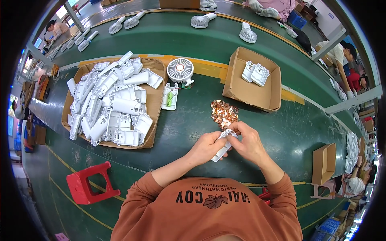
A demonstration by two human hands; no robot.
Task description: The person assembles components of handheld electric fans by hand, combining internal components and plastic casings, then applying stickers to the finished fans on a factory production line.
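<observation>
Between my two hands, close to the near edge of the green table, is a white plastic handle shell point(219, 155). My left hand point(204, 148) grips it from the left, thumb on top. My right hand point(247, 141) is closed at its upper end, fingertips pressed there; any small part under them is hidden. Just beyond my hands lies a heap of small copper-coloured metal pieces point(224, 114). A white handheld fan point(180, 70) stands to the far left of it, above an open white shell point(169, 103) with a green part inside.
At left, a cardboard tray point(149, 141) overflows with white shells. A cardboard box point(251, 99) at far right holds a few white shells. A smaller box point(324, 164) sits right. Fans point(200, 21) lie along the green conveyor point(169, 36). A red stool point(89, 184) stands left; co-workers sit around.
</observation>
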